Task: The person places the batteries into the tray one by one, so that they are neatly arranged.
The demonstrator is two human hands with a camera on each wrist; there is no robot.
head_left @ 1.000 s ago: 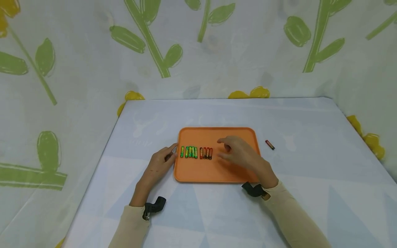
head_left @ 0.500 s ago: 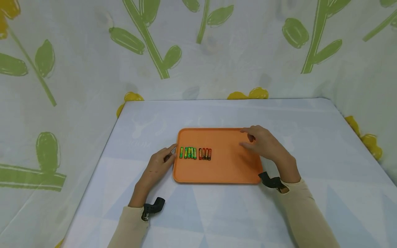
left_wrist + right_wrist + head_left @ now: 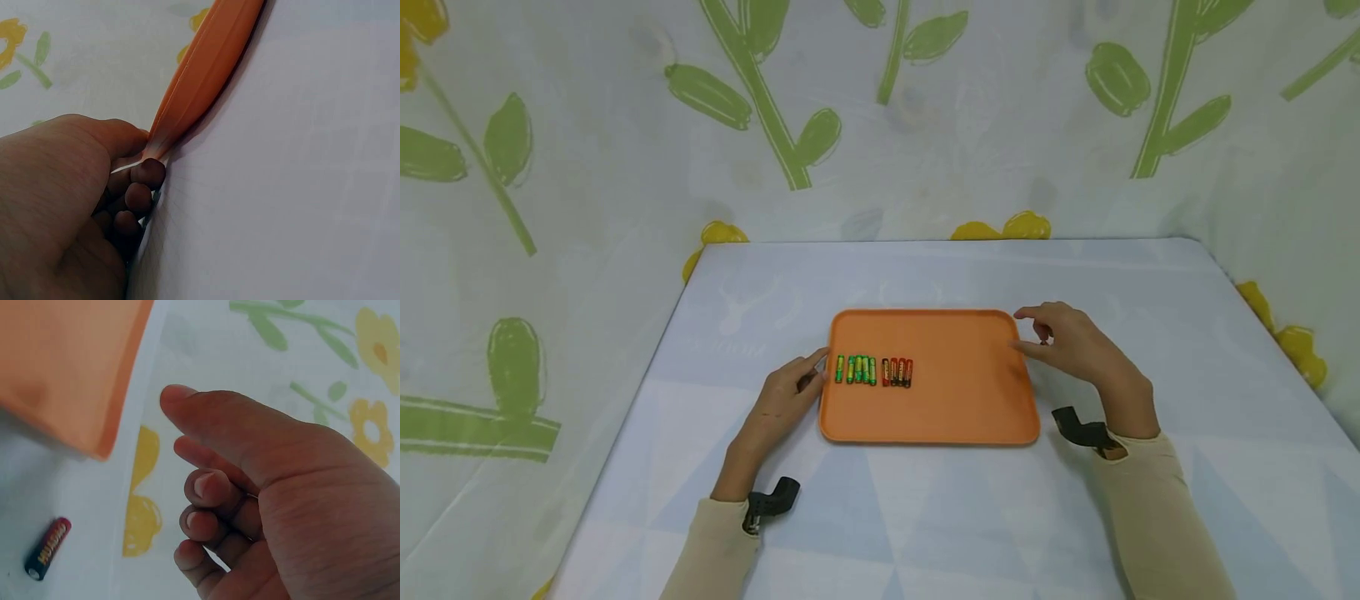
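Observation:
An orange tray lies on the table. Several green batteries stand side by side in a row at its left part, and several red and black batteries continue that row to the right. My left hand pinches the tray's left rim between thumb and fingers, as the left wrist view shows at the tray edge. Beyond the tray's right rim, my right hand hovers with thumb and forefinger apart, holding nothing. One loose red and black battery appears in the right wrist view; in the head view my right hand hides it.
The pale, triangle-patterned table extends around the tray. A plant-patterned cloth hangs behind and at the sides. Dark camera mounts sit on both wrists.
My right hand has moved right from over the tray to past its right rim, covering the loose battery in the head view. My left hand has stayed at the left rim.

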